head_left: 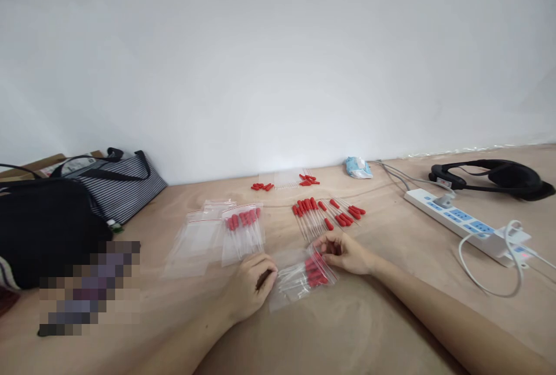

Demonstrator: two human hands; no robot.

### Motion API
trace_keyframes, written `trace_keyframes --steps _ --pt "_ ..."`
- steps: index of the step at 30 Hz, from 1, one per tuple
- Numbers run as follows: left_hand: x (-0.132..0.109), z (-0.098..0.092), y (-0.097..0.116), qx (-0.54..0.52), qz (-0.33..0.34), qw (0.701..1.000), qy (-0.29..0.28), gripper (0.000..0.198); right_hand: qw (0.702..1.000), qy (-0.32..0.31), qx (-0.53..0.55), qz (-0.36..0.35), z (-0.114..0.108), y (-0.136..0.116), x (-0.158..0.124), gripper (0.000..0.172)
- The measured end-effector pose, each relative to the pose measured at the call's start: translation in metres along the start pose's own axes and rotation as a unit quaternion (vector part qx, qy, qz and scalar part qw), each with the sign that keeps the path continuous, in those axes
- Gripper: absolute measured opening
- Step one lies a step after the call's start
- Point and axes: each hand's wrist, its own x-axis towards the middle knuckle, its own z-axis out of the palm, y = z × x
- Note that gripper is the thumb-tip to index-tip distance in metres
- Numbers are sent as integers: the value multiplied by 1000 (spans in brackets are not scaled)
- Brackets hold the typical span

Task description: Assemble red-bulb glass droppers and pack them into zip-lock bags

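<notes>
A clear zip bag [289,291] holding several droppers with red rubber bulbs [317,270] lies in front of me, its zip edge to the right. My right hand [343,252] pinches the top corner of that bag beside the bulbs. At the bag's other end, my left hand [255,285] is curled, thumb and forefinger closed on its edge; the exact grip is partly hidden. Just beyond, loose droppers [308,213] lie in a bunch, with more droppers [345,215] scattered to their right. A second filled zip bag [243,233] rests left of them.
Flat zip bags [191,244] lie at the left. Near the wall are loose red bulbs [262,187] and another bag [286,179]. A blue mask [358,167], a power strip [460,221] with cables and a black headset [490,178] are right. Bags [43,224] stand left.
</notes>
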Motion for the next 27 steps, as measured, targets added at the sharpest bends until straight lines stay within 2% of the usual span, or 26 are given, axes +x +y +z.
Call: trace_keyframes --steps 5,7,10,14,19,24,27 --pt "0 -2 1 12 12 1000 -21 16 993 -32 -101 -49 -2 -12 0 19" --pt "-1 -3 0 18 18 999 -28 21 989 -53 -116 -70 -5 -18 0 20" --pt "-2 -1 -3 27 17 999 -32 29 990 -78 -83 -83 -8 -23 1 20" --pt "-3 2 -6 40 3 998 -51 36 994 -76 -22 -76 -8 -23 0 12" --pt "-4 3 -7 56 -1 997 -62 39 990 -111 -33 -79 -7 -26 -4 15" --pt "-3 2 -6 59 6 996 -61 39 982 -57 -112 -138 -4 -26 -7 14" --pt "-3 2 -6 62 3 997 -55 38 972 -55 -152 -172 -2 -23 -7 16"
